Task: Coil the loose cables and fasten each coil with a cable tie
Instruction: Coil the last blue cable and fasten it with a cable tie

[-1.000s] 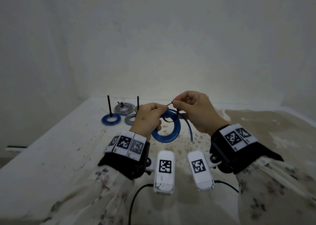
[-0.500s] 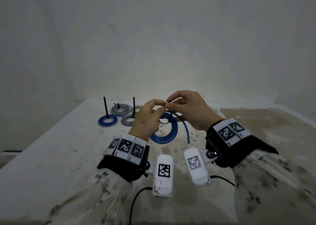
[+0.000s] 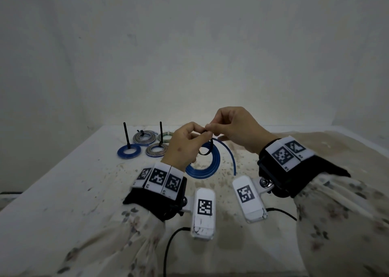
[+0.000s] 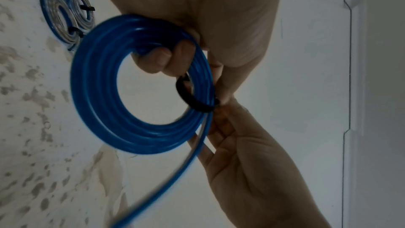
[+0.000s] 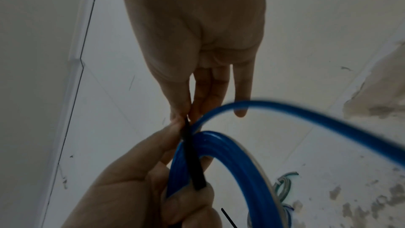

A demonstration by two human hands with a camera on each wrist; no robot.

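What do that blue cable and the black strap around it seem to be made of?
Blue cable: probably glossy, slightly see-through plastic sheathing, since light streaks run along its turns. Black cable tie: a thin, flat, matte strip that bends into a loop, likely nylon or similar plastic.

— Across the upper frame? Plain pale wall [image 3: 189,55], dim toward the left corner.
— Below? White table [image 3: 52,192], speckled with brown stains in the middle, a large tan patch [image 3: 336,146] at right.
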